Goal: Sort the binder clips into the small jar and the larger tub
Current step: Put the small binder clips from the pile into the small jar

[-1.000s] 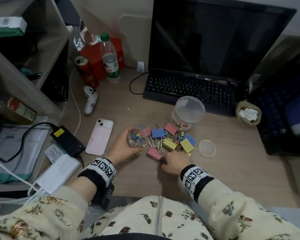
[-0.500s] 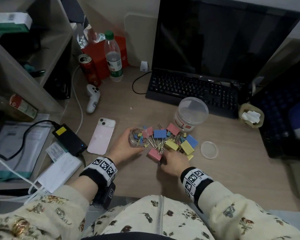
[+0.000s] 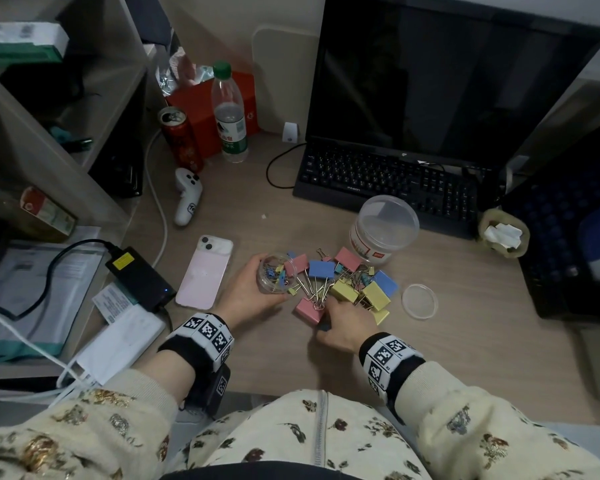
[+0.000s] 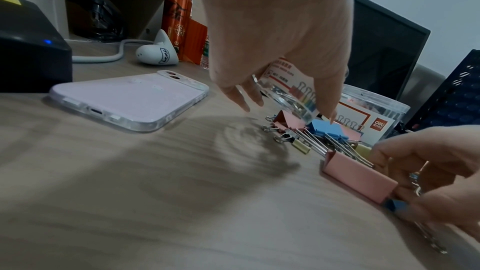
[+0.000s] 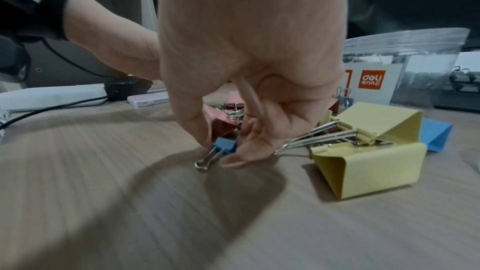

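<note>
A pile of pink, blue and yellow binder clips [image 3: 343, 282] lies mid-desk. My left hand [image 3: 253, 292] grips the small clear jar [image 3: 274, 273], tilted on its side with several small clips inside; the jar [image 4: 288, 100] hangs just above the desk. My right hand [image 3: 343, 323] sits at the pile's near edge, thumb and fingers pinching a small blue clip [image 5: 224, 147] that rests on the desk beside a large pink clip [image 4: 361, 176]. The larger tub [image 3: 383, 226], clear with a label, stands upright behind the pile.
A round clear lid [image 3: 419, 301] lies right of the pile. A pink phone [image 3: 205, 271] and black power brick [image 3: 139, 277] lie to the left. Keyboard [image 3: 388, 188] and monitor stand behind; a black crate [image 3: 568, 244] sits on the right.
My right hand has shifted slightly toward the pile's near edge and closed its fingers on the small blue clip. The left hand keeps holding the jar in place.
</note>
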The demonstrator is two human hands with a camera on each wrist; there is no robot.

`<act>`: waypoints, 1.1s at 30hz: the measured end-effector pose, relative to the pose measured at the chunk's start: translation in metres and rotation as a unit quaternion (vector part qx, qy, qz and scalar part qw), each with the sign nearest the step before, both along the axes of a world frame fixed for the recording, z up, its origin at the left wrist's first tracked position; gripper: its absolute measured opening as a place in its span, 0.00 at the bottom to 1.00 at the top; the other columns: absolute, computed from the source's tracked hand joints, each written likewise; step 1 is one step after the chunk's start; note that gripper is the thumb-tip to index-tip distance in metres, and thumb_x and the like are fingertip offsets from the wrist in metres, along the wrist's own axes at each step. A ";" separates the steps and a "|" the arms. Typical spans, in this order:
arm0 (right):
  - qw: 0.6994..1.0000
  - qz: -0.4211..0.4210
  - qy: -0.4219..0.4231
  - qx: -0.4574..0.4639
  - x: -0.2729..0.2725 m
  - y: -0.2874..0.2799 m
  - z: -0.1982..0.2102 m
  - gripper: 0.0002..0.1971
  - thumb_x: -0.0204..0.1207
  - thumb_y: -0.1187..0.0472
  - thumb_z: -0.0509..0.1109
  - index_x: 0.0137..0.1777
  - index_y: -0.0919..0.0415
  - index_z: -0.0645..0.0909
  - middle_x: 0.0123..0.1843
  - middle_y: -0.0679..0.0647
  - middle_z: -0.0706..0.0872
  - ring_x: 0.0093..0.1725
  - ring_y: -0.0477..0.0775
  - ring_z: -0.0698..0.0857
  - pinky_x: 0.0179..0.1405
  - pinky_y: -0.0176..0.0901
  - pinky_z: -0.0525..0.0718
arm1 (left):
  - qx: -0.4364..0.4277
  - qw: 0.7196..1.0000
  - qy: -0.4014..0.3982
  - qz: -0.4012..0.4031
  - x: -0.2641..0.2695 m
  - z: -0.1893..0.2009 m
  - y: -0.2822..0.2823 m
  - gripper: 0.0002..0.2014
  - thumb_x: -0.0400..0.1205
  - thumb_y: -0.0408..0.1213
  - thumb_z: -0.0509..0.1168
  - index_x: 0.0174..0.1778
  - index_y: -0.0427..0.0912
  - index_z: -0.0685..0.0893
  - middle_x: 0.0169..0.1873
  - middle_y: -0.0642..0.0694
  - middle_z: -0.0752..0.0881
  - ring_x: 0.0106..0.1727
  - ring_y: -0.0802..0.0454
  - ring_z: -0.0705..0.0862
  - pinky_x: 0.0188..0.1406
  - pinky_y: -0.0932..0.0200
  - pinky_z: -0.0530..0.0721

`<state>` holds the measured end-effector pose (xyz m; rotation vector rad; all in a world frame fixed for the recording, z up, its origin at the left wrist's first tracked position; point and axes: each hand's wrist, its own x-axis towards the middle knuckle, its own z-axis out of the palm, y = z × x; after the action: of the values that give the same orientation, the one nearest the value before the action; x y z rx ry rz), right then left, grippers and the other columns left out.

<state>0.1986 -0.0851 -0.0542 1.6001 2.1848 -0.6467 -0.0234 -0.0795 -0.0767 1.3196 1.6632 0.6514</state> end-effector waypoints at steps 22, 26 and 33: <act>0.999 -0.007 -0.007 -0.043 0.012 0.019 0.015 0.09 0.75 0.58 0.65 0.51 0.60 0.82 0.50 0.58 0.86 0.49 0.60 0.85 0.41 0.46 0.81 | -0.006 1.000 -0.004 -0.002 -0.005 0.005 0.013 0.41 0.63 0.42 0.87 0.70 0.49 0.75 0.61 0.53 0.83 0.64 0.53 0.84 0.70 0.49 0.82; 0.998 -0.033 0.011 -0.051 0.012 0.028 0.024 0.10 0.75 0.63 0.63 0.51 0.61 0.84 0.48 0.59 0.87 0.46 0.60 0.86 0.43 0.49 0.86 | -0.010 1.000 -0.020 -0.002 -0.005 0.006 0.016 0.43 0.62 0.42 0.86 0.72 0.48 0.75 0.63 0.54 0.84 0.63 0.55 0.85 0.70 0.49 0.82; 0.957 -0.098 0.246 0.117 -0.007 0.060 0.052 0.12 0.78 0.61 0.67 0.61 0.55 0.77 0.44 0.49 0.86 0.43 0.51 0.85 0.44 0.48 0.86 | -0.023 1.000 -0.001 -0.022 -0.004 0.009 0.021 0.47 0.51 0.62 0.81 0.67 0.60 0.74 0.60 0.58 0.86 0.61 0.57 0.86 0.66 0.48 0.84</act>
<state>0.1912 -0.0254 -0.0020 1.9660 2.5480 -0.9610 -0.0272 -0.0587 -0.0680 1.3187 1.6344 0.5857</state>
